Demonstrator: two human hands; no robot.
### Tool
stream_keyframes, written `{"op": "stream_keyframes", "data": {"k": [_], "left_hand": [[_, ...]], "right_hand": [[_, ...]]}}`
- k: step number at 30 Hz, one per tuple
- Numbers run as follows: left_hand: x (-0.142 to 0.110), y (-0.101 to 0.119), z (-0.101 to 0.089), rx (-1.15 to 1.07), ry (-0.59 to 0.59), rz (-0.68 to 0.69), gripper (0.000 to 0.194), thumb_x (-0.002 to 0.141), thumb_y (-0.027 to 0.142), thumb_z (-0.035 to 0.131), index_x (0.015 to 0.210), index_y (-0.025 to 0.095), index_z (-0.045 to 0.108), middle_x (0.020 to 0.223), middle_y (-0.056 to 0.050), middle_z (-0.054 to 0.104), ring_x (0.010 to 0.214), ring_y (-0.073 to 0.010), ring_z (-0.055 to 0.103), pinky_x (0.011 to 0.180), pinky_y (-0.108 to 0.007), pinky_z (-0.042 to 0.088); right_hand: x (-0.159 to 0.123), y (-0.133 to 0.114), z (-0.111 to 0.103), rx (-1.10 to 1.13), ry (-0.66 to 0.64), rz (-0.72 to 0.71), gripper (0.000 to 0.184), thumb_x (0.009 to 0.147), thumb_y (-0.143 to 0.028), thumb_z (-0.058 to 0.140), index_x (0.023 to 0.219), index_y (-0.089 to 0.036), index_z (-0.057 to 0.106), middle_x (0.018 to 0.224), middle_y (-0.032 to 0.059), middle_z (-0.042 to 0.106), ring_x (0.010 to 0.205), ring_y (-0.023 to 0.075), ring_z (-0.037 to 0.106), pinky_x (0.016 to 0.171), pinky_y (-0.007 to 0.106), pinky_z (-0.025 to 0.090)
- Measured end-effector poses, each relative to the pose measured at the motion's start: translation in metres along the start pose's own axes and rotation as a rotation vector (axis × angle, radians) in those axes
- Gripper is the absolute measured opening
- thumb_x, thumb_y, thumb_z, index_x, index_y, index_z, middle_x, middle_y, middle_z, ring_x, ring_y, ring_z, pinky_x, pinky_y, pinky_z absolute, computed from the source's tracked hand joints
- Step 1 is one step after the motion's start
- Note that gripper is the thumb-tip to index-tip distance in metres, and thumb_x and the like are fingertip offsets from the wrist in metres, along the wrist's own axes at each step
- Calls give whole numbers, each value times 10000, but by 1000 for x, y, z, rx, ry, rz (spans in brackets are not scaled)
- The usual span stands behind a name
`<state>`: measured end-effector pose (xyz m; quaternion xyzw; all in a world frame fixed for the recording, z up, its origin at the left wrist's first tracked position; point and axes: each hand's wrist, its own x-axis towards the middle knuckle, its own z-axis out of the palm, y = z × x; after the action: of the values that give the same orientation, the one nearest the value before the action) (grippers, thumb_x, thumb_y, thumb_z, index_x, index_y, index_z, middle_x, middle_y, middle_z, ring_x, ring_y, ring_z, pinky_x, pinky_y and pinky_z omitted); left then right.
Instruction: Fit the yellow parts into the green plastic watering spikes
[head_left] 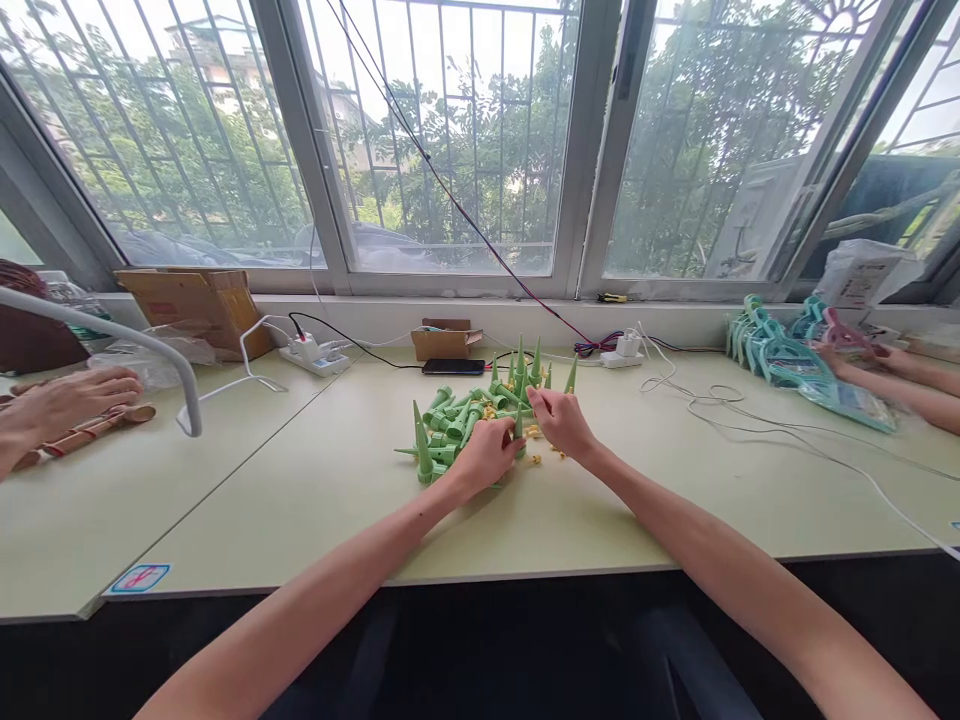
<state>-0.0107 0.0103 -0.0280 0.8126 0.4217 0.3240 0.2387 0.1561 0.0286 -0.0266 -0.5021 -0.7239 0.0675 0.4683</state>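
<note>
A heap of green plastic cone-shaped spikes (424,450) lies in front of me, some standing point up and others on their sides. My left hand (486,455) is closed at the heap's right front, its fingers around an upright green spike (519,422). Close by on the right, my right hand (564,422) is held in a pinch; whatever is between its fingertips is hidden. Small yellow pieces (535,459) lie scattered under and between the hands. Behind the hands, several more green spikes (520,365) stand upright.
A black phone (453,367) and a small cardboard box (442,343) sit behind the heap. Power strips (319,357) and loose white cables (731,400) lie on the table. Another person's hand (82,400) is at far left; other hands (847,362) handle teal hangers (780,350) at right.
</note>
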Motion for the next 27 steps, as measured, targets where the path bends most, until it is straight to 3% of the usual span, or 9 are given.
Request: {"op": "stream_keyframes", "data": {"k": [5, 8, 11, 15, 19, 22, 27], "left_hand": [[2, -4, 1, 84, 57, 3, 187, 810, 261, 529, 663, 196, 434, 556, 28, 553, 454, -110, 468, 528, -254, 357], [2, -2, 1, 80, 100, 35, 77, 782, 253, 560, 814, 192, 525, 613, 27, 576, 521, -119, 502, 562, -252, 375], [0, 4, -1, 39, 210, 68, 261, 760, 250, 580, 1004, 194, 508, 659, 42, 558, 546, -110, 500, 570, -239, 382], [-2, 11, -4, 38, 316, 147, 120, 789, 253, 556, 870, 196, 489, 601, 63, 457, 504, -85, 404, 543, -221, 352], [-6, 10, -1, 187, 173, 284, 138, 827, 231, 520, 699, 179, 525, 563, 39, 468, 519, -88, 411, 568, -229, 344], [-9, 8, 4, 341, 25, 323, 156, 834, 224, 513, 702, 175, 581, 607, 6, 569, 557, -110, 499, 580, -244, 352], [-11, 4, 8, 601, -81, 350, 176, 850, 256, 496, 763, 173, 626, 710, -51, 663, 627, -185, 603, 580, -284, 362]], "right_hand": [[0, 1, -1, -42, -11, -13, 448, 950, -453, 373, 587, -198, 305, 492, -42, 364, 487, 98, 283, 525, 243, 239], [-1, 1, -2, -58, -38, -15, 395, 922, -411, 427, 600, -196, 348, 518, -35, 429, 492, 95, 317, 532, 234, 257], [-1, 0, -2, -66, -59, -8, 348, 901, -379, 456, 614, -194, 394, 542, -25, 479, 502, 97, 363, 537, 232, 268], [-2, 0, -1, -58, -71, -1, 324, 893, -360, 462, 619, -192, 415, 548, -23, 502, 503, 97, 374, 540, 229, 279], [-2, 1, 0, -67, -66, -6, 317, 890, -351, 463, 619, -191, 426, 554, -21, 509, 501, 95, 371, 543, 229, 284], [-1, 2, 1, -74, -62, -10, 316, 893, -349, 459, 620, -189, 442, 558, -18, 518, 502, 97, 376, 548, 230, 288], [-1, 4, 3, -87, -65, -7, 321, 896, -350, 457, 618, -189, 456, 557, -16, 532, 512, 102, 398, 575, 229, 307]]}}
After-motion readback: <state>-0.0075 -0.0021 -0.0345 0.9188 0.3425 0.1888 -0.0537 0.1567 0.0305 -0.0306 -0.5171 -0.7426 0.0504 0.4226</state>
